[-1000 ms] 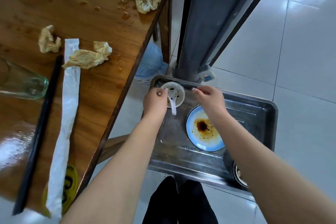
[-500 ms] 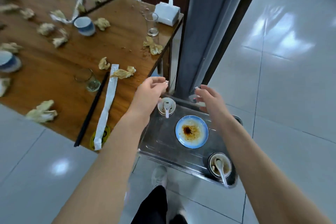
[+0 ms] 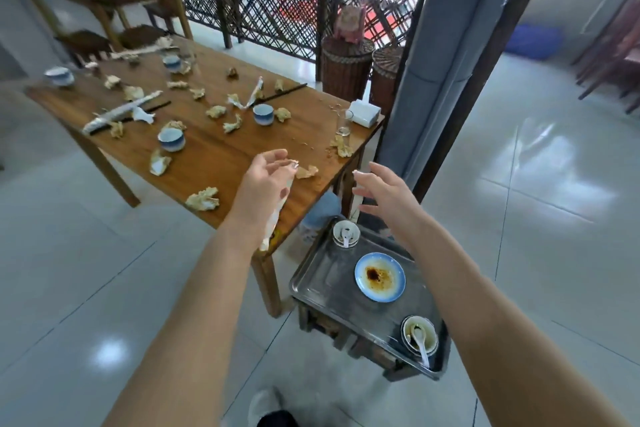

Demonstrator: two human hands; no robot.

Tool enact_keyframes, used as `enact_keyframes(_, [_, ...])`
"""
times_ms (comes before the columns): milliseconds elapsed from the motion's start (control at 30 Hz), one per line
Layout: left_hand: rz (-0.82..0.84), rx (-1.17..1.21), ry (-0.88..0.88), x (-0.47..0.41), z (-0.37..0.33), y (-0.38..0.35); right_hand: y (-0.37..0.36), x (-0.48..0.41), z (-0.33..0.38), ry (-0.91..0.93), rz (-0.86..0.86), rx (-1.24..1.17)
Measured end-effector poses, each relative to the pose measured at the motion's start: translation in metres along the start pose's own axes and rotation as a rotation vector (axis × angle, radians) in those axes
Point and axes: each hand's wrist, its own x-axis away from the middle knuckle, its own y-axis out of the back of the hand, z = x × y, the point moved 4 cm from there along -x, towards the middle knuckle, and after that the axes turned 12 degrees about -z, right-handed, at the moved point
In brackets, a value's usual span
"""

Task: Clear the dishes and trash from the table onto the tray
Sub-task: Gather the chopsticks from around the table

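Dishes already sat on the tray (image 3: 311, 291): a plate (image 3: 380, 277), a bowl (image 3: 419, 334) with a spoon at the near corner, and a small bowl (image 3: 346, 233) with a spoon at the far corner, below the right fingers. A second earlier both hands had been down at that small bowl. Now they had let it go and risen toward the table (image 3: 214, 159).

The left hand (image 3: 263, 184) hung over the table's near edge, fingers loosely curled and grasping nothing that showed. The right hand (image 3: 384, 194) was spread and released above the tray's far end.

That drop looked finished, and the reach seemed to be for the next piece. A crumpled napkin (image 3: 307, 171) lay just past the left fingertips, and a wrapper (image 3: 272, 225) ran under the left wrist. Cups (image 3: 171, 139) stood well beyond the left fingers, and a glass (image 3: 344, 121) stood farther off beyond the right ones. Most of the clearing was still to do.
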Motion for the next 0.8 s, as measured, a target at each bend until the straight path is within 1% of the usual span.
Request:
enact_keyframes(167, [-0.084,0.049,0.022,-0.004,-0.024,0.072,-0.049,0.032,0.035,0.013,0.026,-0.053])
enact_keyframes(333, [-0.077,0.039,0.015,-0.019,-0.032,0.147,-0.122,0.053,0.066,0.021,0.009,-0.097])
enact_keyframes(500, [-0.057,0.013,-0.041,-0.042,-0.046,0.230,-0.212,0.076,0.093,0.016,0.041,-0.132])
enact_keyframes(633, [-0.121,0.024,-0.049,-0.061,-0.061,0.296,-0.269,0.087,0.117,0.063,0.088,-0.064])
enact_keyframes(800, [-0.208,0.073,-0.066,-0.082,-0.075,0.363,-0.339,0.085,0.145,0.102,0.146,-0.072])
